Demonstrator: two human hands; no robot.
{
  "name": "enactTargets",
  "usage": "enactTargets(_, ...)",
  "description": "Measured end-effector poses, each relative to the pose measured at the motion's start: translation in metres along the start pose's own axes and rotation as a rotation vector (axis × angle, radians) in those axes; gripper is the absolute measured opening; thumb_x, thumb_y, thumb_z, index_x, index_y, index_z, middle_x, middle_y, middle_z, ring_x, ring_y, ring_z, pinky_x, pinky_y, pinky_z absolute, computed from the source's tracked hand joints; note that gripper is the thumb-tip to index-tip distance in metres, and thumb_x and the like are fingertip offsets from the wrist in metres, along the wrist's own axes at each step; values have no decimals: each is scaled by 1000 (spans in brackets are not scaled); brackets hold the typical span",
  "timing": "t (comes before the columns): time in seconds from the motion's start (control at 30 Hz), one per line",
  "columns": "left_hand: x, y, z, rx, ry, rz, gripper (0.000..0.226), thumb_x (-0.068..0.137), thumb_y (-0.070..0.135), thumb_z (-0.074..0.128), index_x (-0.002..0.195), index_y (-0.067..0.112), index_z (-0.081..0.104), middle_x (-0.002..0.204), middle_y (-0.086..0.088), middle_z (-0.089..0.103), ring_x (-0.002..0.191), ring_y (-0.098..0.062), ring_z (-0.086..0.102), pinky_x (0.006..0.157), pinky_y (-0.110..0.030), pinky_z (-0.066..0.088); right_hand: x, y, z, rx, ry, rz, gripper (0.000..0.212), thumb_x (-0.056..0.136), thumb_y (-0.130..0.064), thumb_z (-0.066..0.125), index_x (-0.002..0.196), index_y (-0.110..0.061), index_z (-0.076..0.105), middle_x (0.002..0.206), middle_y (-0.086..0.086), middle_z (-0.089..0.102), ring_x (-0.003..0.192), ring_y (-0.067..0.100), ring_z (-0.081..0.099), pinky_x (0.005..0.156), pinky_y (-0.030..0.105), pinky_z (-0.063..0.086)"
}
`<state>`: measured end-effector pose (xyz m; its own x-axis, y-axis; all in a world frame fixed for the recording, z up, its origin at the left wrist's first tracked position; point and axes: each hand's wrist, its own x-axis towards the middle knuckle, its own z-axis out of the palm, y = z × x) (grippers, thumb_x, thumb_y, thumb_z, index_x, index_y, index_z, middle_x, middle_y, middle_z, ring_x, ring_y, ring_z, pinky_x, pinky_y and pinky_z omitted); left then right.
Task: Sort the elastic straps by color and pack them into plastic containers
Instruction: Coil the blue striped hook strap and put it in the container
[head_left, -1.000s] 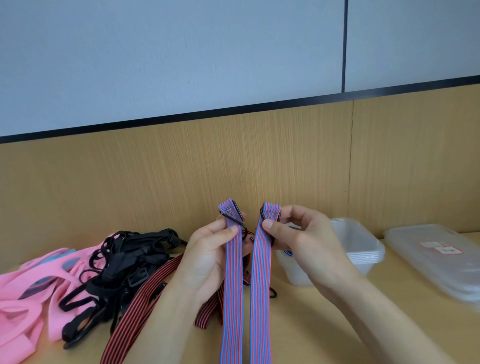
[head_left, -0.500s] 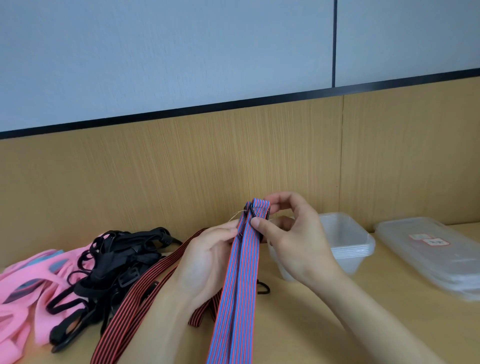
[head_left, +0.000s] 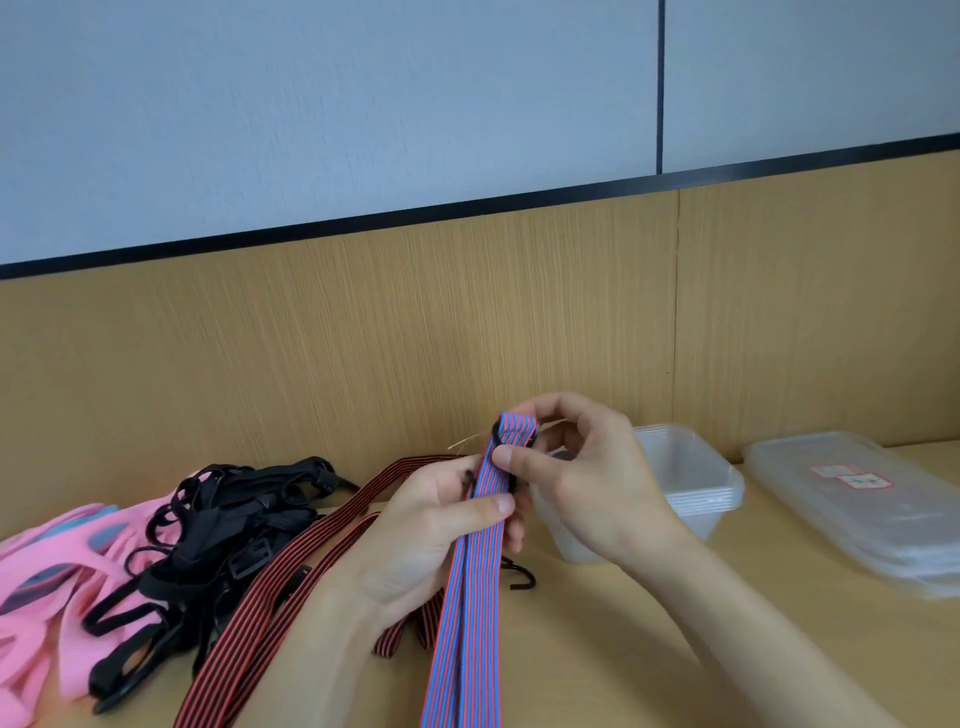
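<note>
A blue-and-red striped strap (head_left: 467, 613) is doubled over, its two ends laid together above the table. My right hand (head_left: 587, 483) pinches the top ends by their black hooks. My left hand (head_left: 436, 530) grips both layers just below, thumb across the front. The strap hangs down out of the frame's bottom edge. A stack of clear plastic containers (head_left: 691, 483) stands behind my right hand, partly hidden by it.
On the wooden table (head_left: 649, 649) lie red-and-black striped straps (head_left: 280, 587), a heap of black straps (head_left: 218, 540) and pink straps (head_left: 47, 571) at the left. Clear flat lids (head_left: 857, 504) are stacked at the right. A wood panel wall stands close behind.
The strap's two ends, held apart a second ago, are now pressed together. My left hand has slid a little down the doubled strap; my right hand keeps the top.
</note>
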<state>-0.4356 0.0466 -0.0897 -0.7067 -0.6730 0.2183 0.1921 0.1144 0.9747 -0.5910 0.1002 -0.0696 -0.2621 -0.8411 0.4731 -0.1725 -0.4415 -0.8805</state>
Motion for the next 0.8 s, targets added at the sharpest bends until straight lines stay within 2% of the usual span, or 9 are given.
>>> enactTargets(0.13,0,3,0,-38,2,-2,24,98,17,58,111,-1,67,98,-18,71,64,-18,63,62,-24,52,8,-2,-13,68,123,-48,21,80,0,81,90,-14,67,67,10,59,57,17,52,51,23,44)
enactTargets(0.23,-2,2,0,7,-19,-40,26,99,25,56,104,4,70,90,-19,70,59,-19,57,58,-24,47,7,-2,-11,59,124,-40,21,83,-1,79,95,-11,64,82,26,63,62,37,55,60,48,52)
enactTargets(0.3,-2,2,1,20,-33,-71,23,96,29,56,88,14,72,79,-14,66,55,-17,51,56,-25,40,3,-2,-8,69,93,-38,19,87,-3,75,96,-14,63,90,19,65,68,49,59,58,61,55)
enactTargets(0.37,-2,1,2,-16,-43,-74,25,94,29,54,82,17,72,71,-9,59,53,-13,45,55,-24,38,1,-2,-7,65,59,-67,14,91,-7,71,96,-20,66,86,3,63,63,32,59,51,47,56)
enactTargets(0.43,-2,3,1,-94,-46,-69,28,94,26,53,95,3,68,67,-6,53,51,-12,40,54,-23,38,3,0,-8,63,48,-76,8,95,-12,67,94,-20,67,76,-8,60,51,11,50,47,21,44)
enactTargets(0.47,-2,4,0,-133,-52,-67,31,94,25,52,99,-2,67,66,-6,51,51,-11,39,53,-23,37,5,1,-9,83,46,-60,7,96,-11,65,91,-17,66,70,-10,58,48,9,44,47,18,38)
enactTargets(0.6,-4,8,-2,-256,-63,-15,31,98,20,48,90,2,73,61,-3,45,49,-10,36,52,-23,38,7,5,-9,146,33,7,9,96,-6,58,97,-12,66,69,0,54,45,12,41,45,20,34)
enactTargets(0.7,-3,9,-4,-370,-13,27,38,98,24,42,80,5,69,58,-2,41,48,-12,35,50,-24,38,4,7,-7,14,-37,-112,14,99,-23,60,100,-20,73,64,-16,55,50,4,43,51,14,35)
enactTargets(0.8,-1,10,-9,-544,54,59,36,98,24,40,73,11,63,58,1,39,46,-10,35,47,-23,38,0,10,-3,-236,-132,-217,24,96,-38,56,104,-24,73,84,-18,68,77,3,60,71,17,43)
